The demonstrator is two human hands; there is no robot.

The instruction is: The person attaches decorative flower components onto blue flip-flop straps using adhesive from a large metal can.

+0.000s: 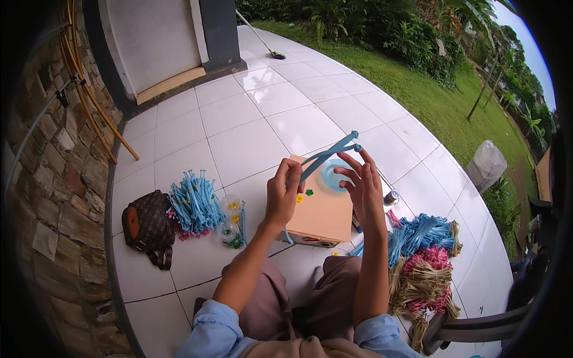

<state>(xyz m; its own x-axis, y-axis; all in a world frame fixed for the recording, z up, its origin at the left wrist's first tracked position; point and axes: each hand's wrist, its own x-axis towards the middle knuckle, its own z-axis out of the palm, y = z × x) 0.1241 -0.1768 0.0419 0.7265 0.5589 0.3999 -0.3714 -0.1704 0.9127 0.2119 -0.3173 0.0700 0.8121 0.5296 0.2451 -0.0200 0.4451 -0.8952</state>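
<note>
My left hand [283, 192] is closed around a pair of light blue cords [327, 156], held up above a cardboard box [325, 218]. The cords slant up to the right and end in two small knots. My right hand [365, 188] is raised beside those knots with its fingers apart; a fingertip is close to the lower knot, and I cannot tell whether it touches. On the box top are a translucent blue bowl [335, 176], partly behind my right hand, a yellow flower-shaped piece [299, 198] and a green one [309, 192].
To the left lie a bundle of blue knotted cords [196, 204], a brown patterned bag [146, 224] and clear plastic bags [231, 230] of small pieces. At right are blue cord bundles [418, 235], pink and beige bundles [425, 280] and a small cylinder [391, 198].
</note>
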